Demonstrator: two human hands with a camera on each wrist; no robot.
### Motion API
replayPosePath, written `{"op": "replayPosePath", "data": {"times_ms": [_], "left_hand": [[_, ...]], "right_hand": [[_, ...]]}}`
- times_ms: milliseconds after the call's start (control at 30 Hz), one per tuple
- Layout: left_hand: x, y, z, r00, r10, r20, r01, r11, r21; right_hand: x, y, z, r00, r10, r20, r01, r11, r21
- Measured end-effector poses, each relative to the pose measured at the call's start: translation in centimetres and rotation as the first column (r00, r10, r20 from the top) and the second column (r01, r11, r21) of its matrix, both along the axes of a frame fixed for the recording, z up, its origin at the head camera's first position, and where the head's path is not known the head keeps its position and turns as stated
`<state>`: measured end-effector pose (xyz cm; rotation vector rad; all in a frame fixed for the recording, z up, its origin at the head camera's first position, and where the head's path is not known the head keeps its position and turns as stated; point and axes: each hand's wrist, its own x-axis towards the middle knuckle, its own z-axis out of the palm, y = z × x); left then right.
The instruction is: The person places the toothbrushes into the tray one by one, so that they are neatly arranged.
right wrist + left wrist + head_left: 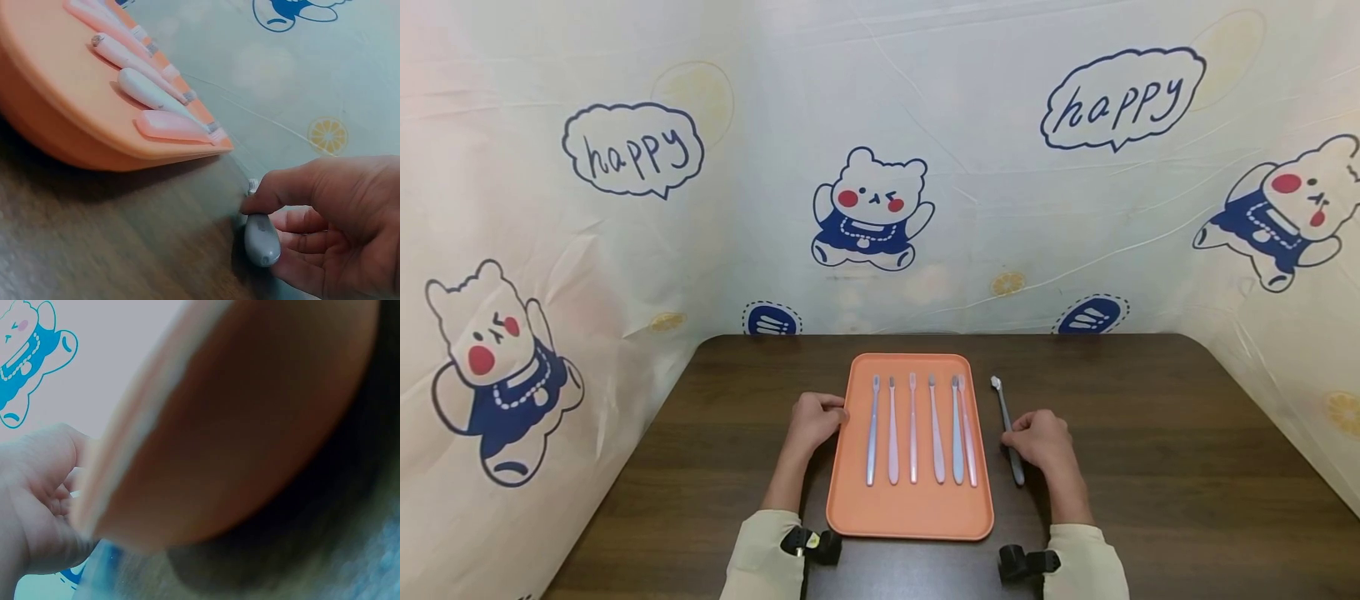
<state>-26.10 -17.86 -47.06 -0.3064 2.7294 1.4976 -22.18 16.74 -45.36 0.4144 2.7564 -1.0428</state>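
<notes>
An orange tray (910,512) lies on the table with several pastel toothbrushes (913,429) side by side in it, heads toward the far end. At its left edge, my left hand (817,421) holds the rim between thumb and fingers; the left wrist view shows this hand (47,500) against the tray's side (206,456). To the right of the tray, a grey toothbrush (1004,408) with a white-bristled head points away from me. My right hand (1043,437) pinches its handle; the right wrist view shows the thick handle end (262,244) below the thumb and finger.
The dark wooden table (1165,450) extends on both sides of the tray. Behind and beside it hangs a pale curtain (985,183) printed with bears and lettering. A black wrist camera (1028,564) is strapped over each light sleeve.
</notes>
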Motion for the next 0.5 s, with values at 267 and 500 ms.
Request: {"op": "replayPosePath", "data": {"times_ms": [267, 500], "left_hand": [[-0.07, -0.03, -0.03, 1.0, -0.003, 0.009, 0.003, 1.0, 0.006], [-0.08, 0.05, 0.0, 1.0, 0.005, 0.012, -0.005, 1.0, 0.011]], "right_hand": [[0.22, 0.24, 0.39, 0.999, 0.017, -0.028, -0.018, 0.998, -0.057], [0.39, 0.19, 0.75, 0.998, 0.027, -0.05, -0.033, 0.992, -0.12]]}}
